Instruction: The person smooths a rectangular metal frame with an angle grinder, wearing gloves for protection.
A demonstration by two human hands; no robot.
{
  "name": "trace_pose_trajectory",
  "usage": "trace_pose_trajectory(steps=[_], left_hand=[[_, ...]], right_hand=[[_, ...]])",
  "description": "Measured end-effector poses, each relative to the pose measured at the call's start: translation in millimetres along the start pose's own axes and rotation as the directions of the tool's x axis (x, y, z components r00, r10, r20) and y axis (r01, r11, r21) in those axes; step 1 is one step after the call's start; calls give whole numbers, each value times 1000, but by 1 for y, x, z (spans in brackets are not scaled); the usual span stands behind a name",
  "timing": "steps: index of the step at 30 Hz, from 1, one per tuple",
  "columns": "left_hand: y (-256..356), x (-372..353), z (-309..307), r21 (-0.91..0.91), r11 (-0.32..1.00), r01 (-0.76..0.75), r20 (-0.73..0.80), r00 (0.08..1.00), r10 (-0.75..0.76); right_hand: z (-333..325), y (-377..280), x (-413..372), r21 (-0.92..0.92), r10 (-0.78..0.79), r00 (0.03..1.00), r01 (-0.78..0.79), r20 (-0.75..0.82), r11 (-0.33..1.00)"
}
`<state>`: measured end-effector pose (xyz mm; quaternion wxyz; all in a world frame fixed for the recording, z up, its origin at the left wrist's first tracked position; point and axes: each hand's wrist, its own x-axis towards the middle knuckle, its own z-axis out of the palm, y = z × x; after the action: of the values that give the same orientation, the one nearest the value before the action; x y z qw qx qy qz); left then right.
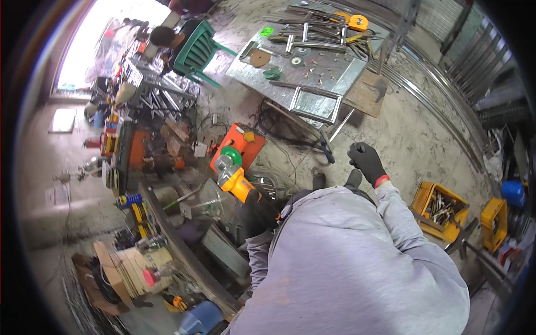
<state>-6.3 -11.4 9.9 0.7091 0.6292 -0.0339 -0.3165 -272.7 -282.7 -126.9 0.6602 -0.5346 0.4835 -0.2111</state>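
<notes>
A dark glove covers my left hand (260, 213), which is wrapped round the yellow body of an angle grinder (237, 183). The grinder's green disc (231, 156) points away from me, over an orange-red panel (245, 146) near the floor. Out to the right, my right hand (367, 161) wears a dark glove with a red cuff; its fingers are curled, and whatever they may hold is too small to make out. Beyond it, a rectangular metal frame (316, 104) lies at the near edge of the metal-topped table (332, 72).
Metal pieces, tools and a yellow tape measure (358, 22) lie on the table. A person sits near a green chair (195, 50) at the upper left. Yellow crates (441, 211) stand at the right. Cables cross the floor; a long beam (187, 245) runs along the left.
</notes>
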Motion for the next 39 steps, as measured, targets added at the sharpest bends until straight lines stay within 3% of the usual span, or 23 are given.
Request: trace_pose_trajectory(steps=[2, 5, 6, 8, 9, 11, 12, 13, 14, 15, 17, 18, 20, 21, 22, 23, 24, 26, 29, 30, 33, 37, 39], left_hand=[[9, 6, 10, -78, 996, -37, 77, 996, 43], [34, 25, 26, -1, 1000, -30, 106, 994, 30], [41, 34, 30, 55, 996, -65, 145, 988, 56], [57, 46, 41, 138, 989, -43, 196, 980, 16], [65, 52, 51, 197, 980, -32, 236, 972, -15], [83, 62, 77, 296, 949, -111, 334, 942, 6], [89, 71, 86, 390, 906, -165, 358, 933, 15], [94, 82, 95, 472, 853, -223, 388, 921, 26], [96, 97, 101, 512, 809, -289, 436, 899, 45], [102, 109, 114, 520, 800, -301, 470, 882, 26], [115, 136, 139, 602, 630, -490, 662, 748, -50], [115, 160, 146, 613, 583, -533, 710, 695, -112], [114, 195, 174, 573, 513, -639, 800, 572, -182], [115, 211, 190, 528, 447, -722, 849, 472, -239], [116, 217, 207, 557, 417, -718, 830, 463, -311], [116, 228, 222, 397, 318, -861, 903, 304, -305], [105, 256, 228, 347, 298, -889, 908, 239, -343], [87, 289, 248, 181, 260, -948, 927, 76, -367], [57, 319, 271, 10, 200, -980, 913, -73, -402], [57, 315, 280, -40, 140, -989, 904, -96, -416], [44, 323, 295, -193, 164, -967, 893, -242, -379], [35, 329, 304, -224, 190, -956, 873, -283, -397], [32, 331, 307, -261, 145, -954, 860, -298, -414]], right_hand=[[-5, -2, -19, 188, 142, 987, -153, 71, 970], [-3, -9, -30, 427, 236, 959, -281, 156, 859], [5, -8, -30, 452, 243, 958, -285, 150, 845], [16, -6, -23, 506, 212, 924, -355, 319, 786], [30, 14, -6, 530, 212, 927, -352, 309, 771], [75, 74, 30, 473, 116, 829, -420, 547, 775], [89, 59, 22, 502, 110, 840, -417, 531, 758], [108, 21, 10, 159, -83, 935, 29, 345, 987], [121, -18, 4, -307, -337, 911, 400, 238, 864], [127, -45, 3, -300, -336, 921, 383, 196, 874], [142, -83, 5, -530, -595, 775, 604, 214, 595], [153, -91, 13, -542, -592, 789, 574, 166, 614], [175, -102, 32, -753, -729, 683, 503, 46, 424], [189, -103, 44, -765, -715, 699, 452, -16, 459], [203, -101, 56, -807, -701, 704, 349, -110, 477], [214, -97, 65, -840, -689, 701, 251, -185, 481], [217, -106, 67, -819, -635, 725, 174, -269, 546], [231, -94, 86, -850, -647, 685, 76, -335, 521], [246, -93, 90, -842, -628, 651, -30, -426, 539], [247, -96, 91, -823, -608, 652, -43, -452, 567], [255, -93, 112, -812, -594, 616, -132, -516, 569], [259, -80, 119, -788, -547, 642, -149, -537, 598], [260, -76, 122, -826, -679, 489, -185, -547, 533]])
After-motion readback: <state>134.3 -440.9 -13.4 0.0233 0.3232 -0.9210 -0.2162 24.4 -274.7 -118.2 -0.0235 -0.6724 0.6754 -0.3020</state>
